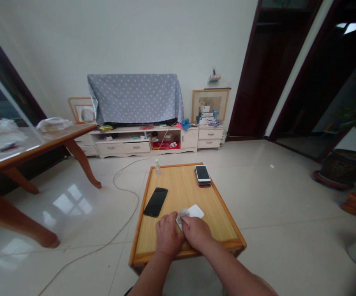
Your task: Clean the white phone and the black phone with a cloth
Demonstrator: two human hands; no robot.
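Both my hands rest on a small wooden table (221,224) with a raised rim. My left hand (168,235) and my right hand (196,232) meet over a white phone-sized slab (195,211), and a crumpled white wipe (182,215) is pinched between them against it. My knuckles hide the fingertips. A black phone (156,202) lies flat to the left of my hands. A stack of phones (202,174), the top one white, sits at the far right corner. A little clear bottle (157,167) stands at the far left corner.
A white cable (125,190) trails across the glossy tiled floor left of the table. A large wooden table (26,150) stands at left. A low cabinet (153,142) with a cloth-covered screen (135,98) lines the back wall. Dark doorways and a potted plant (347,164) are at right.
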